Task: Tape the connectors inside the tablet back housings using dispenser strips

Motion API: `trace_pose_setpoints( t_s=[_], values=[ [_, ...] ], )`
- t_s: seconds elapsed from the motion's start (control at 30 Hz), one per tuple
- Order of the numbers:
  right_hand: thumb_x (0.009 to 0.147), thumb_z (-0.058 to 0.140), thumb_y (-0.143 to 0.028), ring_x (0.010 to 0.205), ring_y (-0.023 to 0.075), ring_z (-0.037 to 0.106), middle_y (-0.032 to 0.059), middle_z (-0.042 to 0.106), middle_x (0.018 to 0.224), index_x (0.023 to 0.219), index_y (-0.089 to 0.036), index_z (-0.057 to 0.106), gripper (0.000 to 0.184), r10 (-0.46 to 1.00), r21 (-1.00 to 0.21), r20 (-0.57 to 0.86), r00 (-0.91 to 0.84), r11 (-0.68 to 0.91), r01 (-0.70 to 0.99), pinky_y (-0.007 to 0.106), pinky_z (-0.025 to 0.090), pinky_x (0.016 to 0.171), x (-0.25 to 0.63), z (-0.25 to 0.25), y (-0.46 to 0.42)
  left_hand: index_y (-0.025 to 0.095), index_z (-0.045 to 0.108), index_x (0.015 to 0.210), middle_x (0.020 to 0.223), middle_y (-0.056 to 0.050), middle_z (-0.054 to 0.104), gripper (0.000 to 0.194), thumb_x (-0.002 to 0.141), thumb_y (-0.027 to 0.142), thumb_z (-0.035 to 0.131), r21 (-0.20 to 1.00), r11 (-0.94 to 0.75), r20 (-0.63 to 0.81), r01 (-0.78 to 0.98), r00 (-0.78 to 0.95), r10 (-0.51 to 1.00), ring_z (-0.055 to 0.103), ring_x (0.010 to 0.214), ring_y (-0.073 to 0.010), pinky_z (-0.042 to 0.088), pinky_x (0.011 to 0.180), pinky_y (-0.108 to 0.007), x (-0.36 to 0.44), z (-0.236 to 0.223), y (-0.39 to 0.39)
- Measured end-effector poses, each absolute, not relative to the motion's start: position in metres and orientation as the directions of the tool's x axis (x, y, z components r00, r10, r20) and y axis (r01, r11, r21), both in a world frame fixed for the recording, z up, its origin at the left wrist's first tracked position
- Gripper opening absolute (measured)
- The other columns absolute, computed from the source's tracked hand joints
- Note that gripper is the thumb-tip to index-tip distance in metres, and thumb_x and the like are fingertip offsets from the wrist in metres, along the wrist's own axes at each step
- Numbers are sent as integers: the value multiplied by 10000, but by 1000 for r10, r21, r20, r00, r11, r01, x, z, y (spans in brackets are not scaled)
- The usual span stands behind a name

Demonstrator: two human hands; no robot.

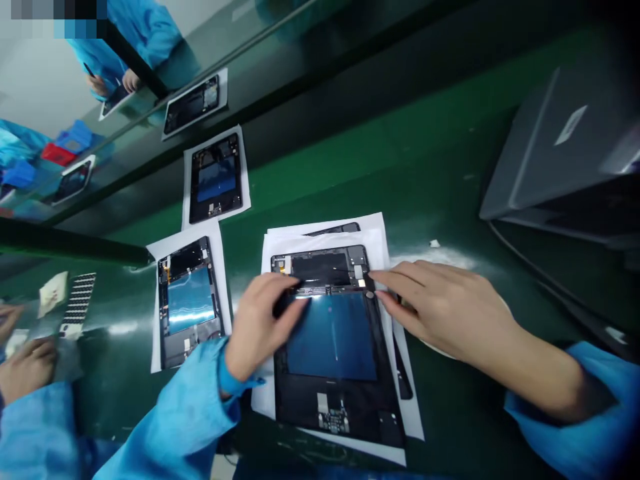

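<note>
An opened black tablet frame [334,347] with a blue panel lies on white paper sheets [380,233] in front of me. My left hand [260,323] rests on its left upper edge, fingers curled around a small dark tool or part I cannot make out. My right hand [440,303] lies flat by the right upper corner, its fingertips stretched out and touching a small component [369,285] at the frame's edge.
Two more open tablet frames on paper, one [189,303] to my left and one [216,177] farther up the green belt [450,173]. A grey machine housing [565,147] stands at right. A co-worker's hands [25,367] work at far left; another person [115,73] is at the back.
</note>
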State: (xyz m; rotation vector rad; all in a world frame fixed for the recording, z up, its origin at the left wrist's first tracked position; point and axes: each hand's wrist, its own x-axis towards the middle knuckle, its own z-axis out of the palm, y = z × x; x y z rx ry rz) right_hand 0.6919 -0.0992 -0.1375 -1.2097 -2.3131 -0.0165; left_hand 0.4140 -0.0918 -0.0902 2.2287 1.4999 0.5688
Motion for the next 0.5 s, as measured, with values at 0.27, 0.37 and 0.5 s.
trace_pose_setpoints(
  t_s=[0.27, 0.37, 0.5],
  values=[
    [1008, 474, -242, 743, 218, 610, 73, 689, 892, 1101, -115, 662, 245, 728, -178, 434, -532, 648, 741, 355, 414, 690, 688, -143, -108, 173, 626, 780, 685, 1, 601, 243, 901, 379, 579, 634, 150, -308, 759, 70, 949, 521, 633, -146, 395, 601, -258, 385, -77, -100],
    [1011, 471, -242, 750, 215, 606, 65, 692, 909, 1131, -123, 654, 248, 718, -187, 431, -546, 663, 725, 356, 427, 709, 689, -147, -108, 173, 577, 689, 604, 31, 528, 276, 848, 381, 662, 695, 185, -295, 695, 41, 954, 452, 553, -113, 327, 528, -232, 388, -70, -97],
    [1021, 457, -252, 751, 204, 615, 64, 700, 923, 1148, -127, 639, 254, 664, -166, 481, -572, 710, 684, 350, 452, 729, 690, -153, -108, 176, 585, 816, 698, 13, 585, 308, 922, 465, 582, 804, 193, -226, 563, -11, 974, 512, 606, -115, 393, 567, -230, 397, -68, -106]
  ],
)
